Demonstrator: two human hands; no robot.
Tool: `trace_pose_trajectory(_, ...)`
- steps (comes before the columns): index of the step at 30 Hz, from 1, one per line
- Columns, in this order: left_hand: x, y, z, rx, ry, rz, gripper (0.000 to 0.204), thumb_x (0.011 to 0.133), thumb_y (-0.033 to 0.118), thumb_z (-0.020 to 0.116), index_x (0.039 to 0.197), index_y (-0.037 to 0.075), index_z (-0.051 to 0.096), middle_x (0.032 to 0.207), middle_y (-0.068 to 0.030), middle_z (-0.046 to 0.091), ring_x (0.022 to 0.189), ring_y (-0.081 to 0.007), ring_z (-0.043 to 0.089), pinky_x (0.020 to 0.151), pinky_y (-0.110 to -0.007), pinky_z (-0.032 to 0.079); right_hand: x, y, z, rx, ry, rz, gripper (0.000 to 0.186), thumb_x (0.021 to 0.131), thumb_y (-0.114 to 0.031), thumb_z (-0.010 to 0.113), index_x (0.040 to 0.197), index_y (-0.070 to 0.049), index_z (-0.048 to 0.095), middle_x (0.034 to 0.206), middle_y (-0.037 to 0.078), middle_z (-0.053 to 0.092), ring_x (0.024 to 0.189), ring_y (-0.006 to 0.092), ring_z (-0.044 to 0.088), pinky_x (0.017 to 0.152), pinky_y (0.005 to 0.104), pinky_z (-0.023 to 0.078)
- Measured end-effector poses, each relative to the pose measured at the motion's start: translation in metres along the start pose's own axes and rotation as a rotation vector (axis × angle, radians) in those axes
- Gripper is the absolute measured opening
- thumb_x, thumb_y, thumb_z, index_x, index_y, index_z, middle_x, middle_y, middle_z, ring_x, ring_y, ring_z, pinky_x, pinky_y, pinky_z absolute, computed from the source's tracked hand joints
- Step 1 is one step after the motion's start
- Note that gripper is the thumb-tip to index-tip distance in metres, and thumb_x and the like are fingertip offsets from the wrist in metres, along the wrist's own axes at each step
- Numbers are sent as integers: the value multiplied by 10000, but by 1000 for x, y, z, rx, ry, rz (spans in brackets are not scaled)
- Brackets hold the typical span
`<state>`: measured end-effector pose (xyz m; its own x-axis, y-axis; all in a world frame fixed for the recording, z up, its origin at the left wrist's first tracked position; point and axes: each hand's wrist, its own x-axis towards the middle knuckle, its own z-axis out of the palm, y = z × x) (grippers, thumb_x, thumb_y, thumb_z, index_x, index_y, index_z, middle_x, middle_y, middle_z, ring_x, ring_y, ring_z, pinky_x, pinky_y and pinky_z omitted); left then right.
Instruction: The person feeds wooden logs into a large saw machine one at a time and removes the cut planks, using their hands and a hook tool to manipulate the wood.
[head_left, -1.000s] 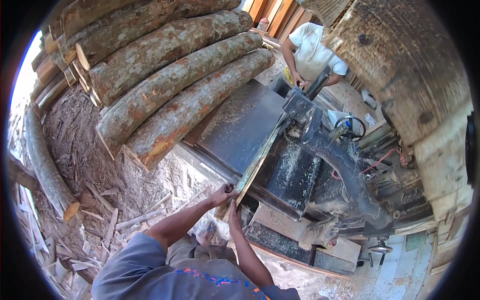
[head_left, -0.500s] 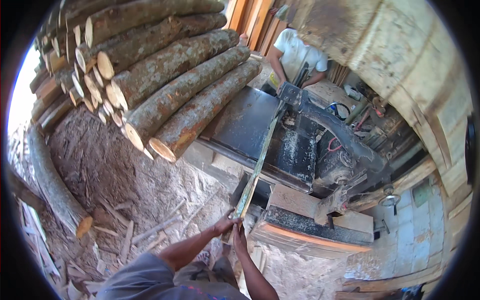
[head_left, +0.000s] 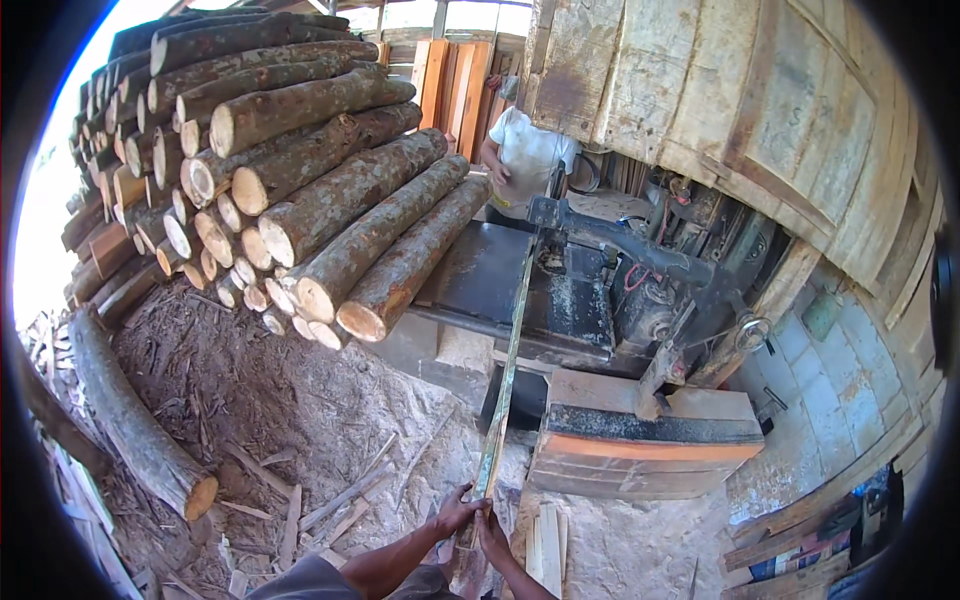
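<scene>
A long, narrow strip of wood point(head_left: 507, 390) stretches from the guide head point(head_left: 547, 214) of a dark saw machine down to me. My left hand point(head_left: 458, 511) grips the strip close to its lower end. My right hand point(head_left: 492, 535) holds it just beside and below the left one. The strip lies over the machine's dark metal table point(head_left: 463, 277), which carries scattered sawdust.
A tall log stack point(head_left: 295, 185) stands left, with a loose log point(head_left: 130, 400) on chip-strewn ground point(head_left: 290, 400). Another person point(head_left: 525, 165) stands behind the machine, near upright planks point(head_left: 450, 85). A wooden bench point(head_left: 645, 470) is right, boards point(head_left: 700, 70) overhead, loose slats point(head_left: 548, 545) underfoot.
My view has tilted up and both hands have moved back from the table with the strip, exposing more of it. The other person's visible hand has risen away from the guide.
</scene>
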<state>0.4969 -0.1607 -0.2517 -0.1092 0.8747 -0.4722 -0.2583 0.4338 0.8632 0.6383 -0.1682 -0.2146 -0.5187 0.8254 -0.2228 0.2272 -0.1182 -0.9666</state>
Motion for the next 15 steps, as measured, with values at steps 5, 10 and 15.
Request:
trace_pose_trajectory(5, -80, -14, 15, -109, -65, -23, 976, 727, 332, 760, 1425, 27, 150, 1174, -199, 532, 1069, -266, 533, 918, -376, 429, -83, -10, 20, 58, 82, 32, 673, 946, -493, 400, 1404, -23, 253, 1288, 164, 447, 1184, 242, 441, 966, 310, 351)
trace_pose_trajectory(10, -159, -98, 29, -80, -33, -28, 939, 741, 391, 726, 1423, 2, 212, 1226, -163, 519, 1065, -252, 539, 896, -351, 435, -222, 72, 33, 411, 327, 167, 558, 888, -273, 593, 1327, 6, 390, 1189, 155, 521, 1159, 218, 468, 960, 344, 381)
trace_pose_trajectory(15, -241, -82, 32, -239, -171, -153, 703, 845, 334, 618, 1374, 10, 288, 938, -96, 608, 756, -186, 612, 637, -321, 522, -511, 117, 49, -640, 727, 184, 1032, 544, -358, 855, 1356, 9, 336, 1072, 190, 541, 983, 335, 514, 820, 443, 437)
